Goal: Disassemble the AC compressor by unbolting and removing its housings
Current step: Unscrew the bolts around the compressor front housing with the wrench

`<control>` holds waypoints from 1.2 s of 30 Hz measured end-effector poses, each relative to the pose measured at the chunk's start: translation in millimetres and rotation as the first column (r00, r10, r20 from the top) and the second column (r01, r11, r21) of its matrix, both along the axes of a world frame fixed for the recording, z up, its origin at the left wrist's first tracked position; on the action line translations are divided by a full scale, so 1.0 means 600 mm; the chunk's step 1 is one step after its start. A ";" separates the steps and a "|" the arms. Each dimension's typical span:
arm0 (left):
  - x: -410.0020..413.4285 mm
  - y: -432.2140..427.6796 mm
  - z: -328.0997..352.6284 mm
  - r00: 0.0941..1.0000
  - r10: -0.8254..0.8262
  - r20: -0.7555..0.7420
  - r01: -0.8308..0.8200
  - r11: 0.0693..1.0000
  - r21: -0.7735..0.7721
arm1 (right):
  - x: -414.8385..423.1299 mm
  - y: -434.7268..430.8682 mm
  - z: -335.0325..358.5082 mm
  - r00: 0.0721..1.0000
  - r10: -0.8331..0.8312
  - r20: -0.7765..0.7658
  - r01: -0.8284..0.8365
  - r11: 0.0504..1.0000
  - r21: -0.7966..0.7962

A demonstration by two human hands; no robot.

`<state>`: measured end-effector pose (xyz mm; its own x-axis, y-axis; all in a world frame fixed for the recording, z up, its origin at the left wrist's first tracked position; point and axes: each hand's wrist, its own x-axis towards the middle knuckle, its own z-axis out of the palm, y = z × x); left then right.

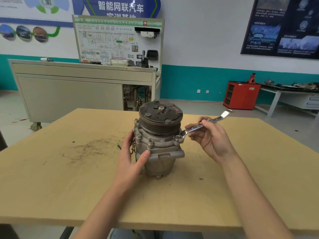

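A grey metal AC compressor (160, 152) stands upright on the wooden table (51, 178), its dark clutch pulley (160, 114) on top. Bolts sit around its upper housing flange; one bolt (150, 143) faces me. My left hand (133, 159) holds the compressor's left side, thumb pressed on the flange corner. My right hand (208, 138) grips a shiny combination wrench (205, 125). The wrench's ring end sits over the bolt (178, 138) at the flange's right side, and its open end points up and to the right.
Dark scuff marks and a small black bit (119, 147) lie on the table left of the compressor. Behind stand a grey training cabinet (77, 94) with a wiring board, a red cabinet (241, 94) and a workbench (290, 94) at the right.
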<state>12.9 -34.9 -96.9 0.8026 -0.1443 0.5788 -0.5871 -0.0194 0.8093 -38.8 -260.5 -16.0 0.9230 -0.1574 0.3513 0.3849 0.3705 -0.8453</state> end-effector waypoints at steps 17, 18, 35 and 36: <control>0.008 0.002 -0.007 1.000 0.013 0.016 -0.013 1.000 0.007 | -0.086 0.097 -0.004 0.435 -0.223 0.873 0.900 0.133 -0.414; 0.008 0.002 -0.007 1.000 0.015 0.014 -0.015 1.000 0.007 | -0.089 0.100 -0.009 0.410 -0.220 0.885 0.912 0.105 -0.397; 0.006 0.001 -0.006 1.000 0.009 -0.015 -0.009 1.000 0.008 | -0.003 0.005 0.001 1.000 -0.008 0.020 0.008 1.000 0.024; 0.006 0.001 -0.006 1.000 0.011 -0.010 -0.011 1.000 0.004 | 0.009 0.000 0.010 0.999 0.053 -0.014 -0.052 0.998 0.027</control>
<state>16.5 -34.3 -100.8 0.8101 -0.1378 0.5699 -0.5784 -0.0290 0.8152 -33.7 -260.8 -10.0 0.9352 -0.1175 0.3340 0.3519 0.4123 -0.8404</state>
